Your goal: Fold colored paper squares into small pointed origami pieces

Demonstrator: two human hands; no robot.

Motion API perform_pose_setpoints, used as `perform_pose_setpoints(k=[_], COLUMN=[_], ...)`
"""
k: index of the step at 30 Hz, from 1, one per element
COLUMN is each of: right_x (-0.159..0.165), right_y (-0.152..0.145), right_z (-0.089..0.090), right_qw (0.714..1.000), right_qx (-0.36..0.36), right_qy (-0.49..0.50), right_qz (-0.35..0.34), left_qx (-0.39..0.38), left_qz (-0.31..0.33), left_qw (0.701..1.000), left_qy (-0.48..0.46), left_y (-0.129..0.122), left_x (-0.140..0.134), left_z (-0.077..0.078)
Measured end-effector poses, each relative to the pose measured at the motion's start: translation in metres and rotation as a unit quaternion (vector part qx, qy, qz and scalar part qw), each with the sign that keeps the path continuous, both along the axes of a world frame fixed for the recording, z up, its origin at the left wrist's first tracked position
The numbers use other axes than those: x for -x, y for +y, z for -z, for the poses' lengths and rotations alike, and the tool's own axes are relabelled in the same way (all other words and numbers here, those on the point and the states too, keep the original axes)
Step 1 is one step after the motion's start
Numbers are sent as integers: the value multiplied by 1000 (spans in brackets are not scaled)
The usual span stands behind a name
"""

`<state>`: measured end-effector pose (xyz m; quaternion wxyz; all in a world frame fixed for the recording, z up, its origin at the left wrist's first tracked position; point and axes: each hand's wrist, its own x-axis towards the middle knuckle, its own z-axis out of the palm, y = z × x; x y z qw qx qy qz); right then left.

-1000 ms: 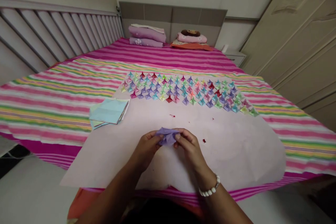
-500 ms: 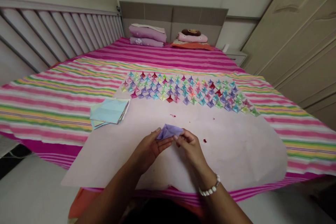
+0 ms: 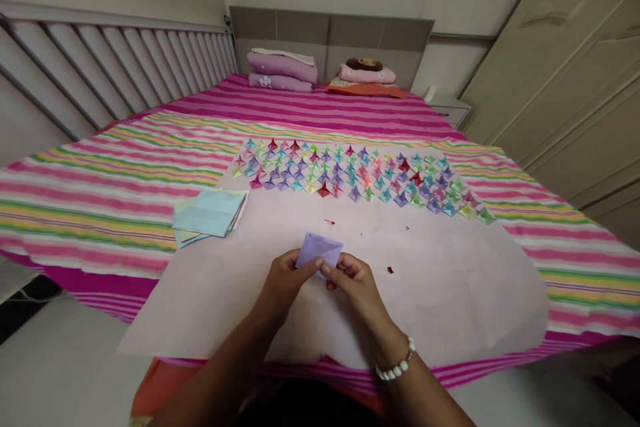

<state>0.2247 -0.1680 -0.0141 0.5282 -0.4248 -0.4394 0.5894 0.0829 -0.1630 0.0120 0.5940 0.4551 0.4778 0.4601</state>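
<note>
A folded purple origami paper, now a flat square shape, is held above the white sheet in front of me. My left hand grips its left and lower edge, thumb on top. My right hand, with a white bead bracelet on the wrist, pinches the lower right edge, its thumb beside the left one. Beyond my hands, rows of small folded paper pieces in many colours stand on the sheet's far part. Left of my hands lies a stack of light blue and other coloured paper.
Small red scraps lie on the sheet. The sheet rests on a bed with a striped cover. Folded purple bedding and a pink pile sit by the headboard. A slatted rail runs along the left.
The purple paper has gone from a puffed, partly opened form to a flat square. Both hands have drawn together, with their thumbs meeting at its lower edge.
</note>
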Motion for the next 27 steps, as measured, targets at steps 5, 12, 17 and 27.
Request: perform_pose_setpoints(k=[5,12,17,27], right_x=[0,0,1,8], right_y=[-3,-7,-6,-2], right_z=[2,0,0,-7], right_qw=[1000,999,1000,996], right_qx=[8,18,28,34], right_qy=[-14,-34,-3,22], right_qz=[-11,-31,4,80], left_qx=[18,49,34,28], left_qz=[36,-4,-38,11], left_qw=[999,998,997,998], left_qy=[16,35,-54,-55], left_y=[6,22,18,5], left_x=[5,11,4,-6], left_z=[-4,-7,1,13])
